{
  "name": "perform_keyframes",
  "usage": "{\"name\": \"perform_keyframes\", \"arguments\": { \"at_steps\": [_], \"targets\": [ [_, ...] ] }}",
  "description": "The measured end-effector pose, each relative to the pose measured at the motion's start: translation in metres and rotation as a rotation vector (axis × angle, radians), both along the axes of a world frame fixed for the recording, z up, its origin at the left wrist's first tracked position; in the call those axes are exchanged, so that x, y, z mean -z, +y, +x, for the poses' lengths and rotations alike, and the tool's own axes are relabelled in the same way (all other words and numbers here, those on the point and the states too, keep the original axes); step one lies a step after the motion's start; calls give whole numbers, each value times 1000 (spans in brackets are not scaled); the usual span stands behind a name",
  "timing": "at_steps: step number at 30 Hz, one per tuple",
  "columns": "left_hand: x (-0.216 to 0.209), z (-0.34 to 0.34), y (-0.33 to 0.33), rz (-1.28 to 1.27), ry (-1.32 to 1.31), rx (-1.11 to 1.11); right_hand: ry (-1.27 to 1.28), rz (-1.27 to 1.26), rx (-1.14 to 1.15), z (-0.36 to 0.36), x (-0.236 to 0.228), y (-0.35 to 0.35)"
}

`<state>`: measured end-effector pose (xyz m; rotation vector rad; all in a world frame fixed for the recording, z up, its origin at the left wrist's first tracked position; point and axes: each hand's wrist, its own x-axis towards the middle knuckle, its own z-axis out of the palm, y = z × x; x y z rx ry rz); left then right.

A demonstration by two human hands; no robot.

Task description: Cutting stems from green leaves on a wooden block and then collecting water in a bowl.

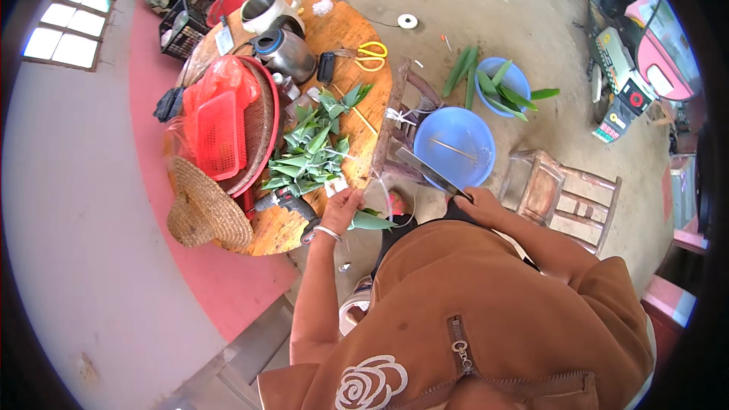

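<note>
In my right hand, lowered near my lap, is a knife with a broad dark blade; my fingers wrap its handle and the blade points up and left. My left hand is closed at the table's near right edge. A folded green leaf shows just beside and below its fingers, with pale string looping nearby; which of these the fingers grip is partly hidden. Just beyond that hand, a pile of green leaf bundles lies on the round wooden table.
A cordless drill, straw hat, red basket, steel kettle and yellow scissors crowd the table. Past my knees are a blue basin with a thin stick, another basin of leaves, and wooden chairs.
</note>
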<state>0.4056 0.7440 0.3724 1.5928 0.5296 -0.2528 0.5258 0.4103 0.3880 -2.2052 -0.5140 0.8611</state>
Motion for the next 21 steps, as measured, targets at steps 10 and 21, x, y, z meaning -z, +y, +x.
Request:
{"name": "perform_keyframes", "arguments": {
  "at_steps": [10, 21],
  "targets": [
    [-133, 37, -91, 149, 88, 250, -363, -38, -441, 35, -55, -122],
    [-178, 29, -223, 54, 238, 194, -695, 265, -614, 52, -83, -137]
  ]
}}
